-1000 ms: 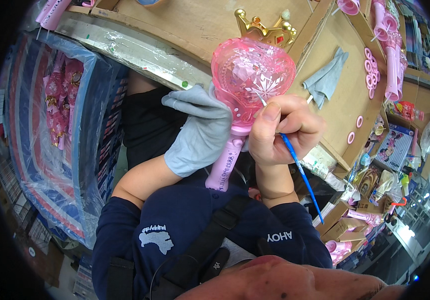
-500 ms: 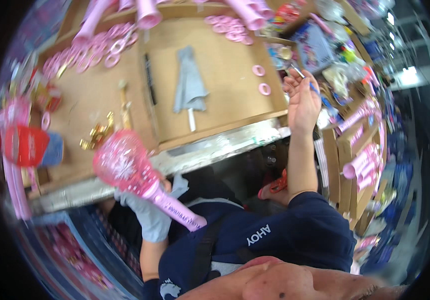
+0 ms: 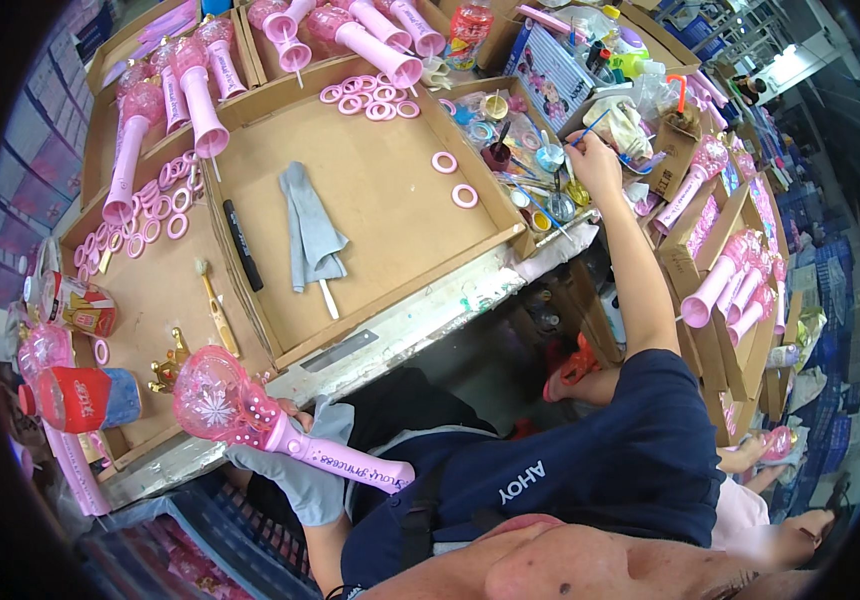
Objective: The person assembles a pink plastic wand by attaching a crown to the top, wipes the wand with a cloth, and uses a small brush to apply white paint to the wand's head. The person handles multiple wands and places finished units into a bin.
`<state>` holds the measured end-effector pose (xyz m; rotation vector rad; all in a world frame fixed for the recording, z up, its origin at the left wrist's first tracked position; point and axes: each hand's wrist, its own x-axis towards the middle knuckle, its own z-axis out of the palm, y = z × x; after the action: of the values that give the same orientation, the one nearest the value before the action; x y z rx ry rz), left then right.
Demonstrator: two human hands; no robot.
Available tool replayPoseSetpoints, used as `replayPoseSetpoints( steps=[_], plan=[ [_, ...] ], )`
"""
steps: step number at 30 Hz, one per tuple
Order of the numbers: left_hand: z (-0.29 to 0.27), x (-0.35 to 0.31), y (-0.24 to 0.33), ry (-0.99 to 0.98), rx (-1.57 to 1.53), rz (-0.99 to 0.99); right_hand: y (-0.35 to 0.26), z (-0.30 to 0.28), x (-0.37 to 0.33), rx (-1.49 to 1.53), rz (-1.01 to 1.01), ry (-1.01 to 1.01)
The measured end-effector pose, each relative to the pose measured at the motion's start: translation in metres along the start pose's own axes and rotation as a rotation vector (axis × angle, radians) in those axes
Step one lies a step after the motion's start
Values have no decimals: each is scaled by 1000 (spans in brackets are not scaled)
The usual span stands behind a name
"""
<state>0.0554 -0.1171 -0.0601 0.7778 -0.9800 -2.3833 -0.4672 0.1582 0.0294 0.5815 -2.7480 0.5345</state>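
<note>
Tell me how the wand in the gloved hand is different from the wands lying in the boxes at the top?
The held wand has a clear pink heart-shaped head with a snowflake, and the left hand keeps it off the bench. The boxed wands lie loose and show flared open ends. The held wand's handle carries lettering; theirs look plain. All are pink plastic.

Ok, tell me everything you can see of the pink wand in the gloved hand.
The wand looks like glossy pink plastic: a clear, domed heart-shaped head with a white snowflake inside and pale beads along one edge, on a tapered handle with printed lettering. It lies tilted, head up-left by the cardboard tray, handle down-right. The gloved left hand grips its neck.
</note>
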Motion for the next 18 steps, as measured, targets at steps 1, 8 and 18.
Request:
replayPoseSetpoints(
  steps=[1,8,18],
  plan=[
    [5,-2,0,-3,-19,-46,0,2,0,-33,-6,-14],
    [64,-20,-9,452,33,228,3,10,-1,-185,-54,-31],
    [18,-13,-13,212,-8,161,7,12,-2,-192,-32,-14]
  ],
)
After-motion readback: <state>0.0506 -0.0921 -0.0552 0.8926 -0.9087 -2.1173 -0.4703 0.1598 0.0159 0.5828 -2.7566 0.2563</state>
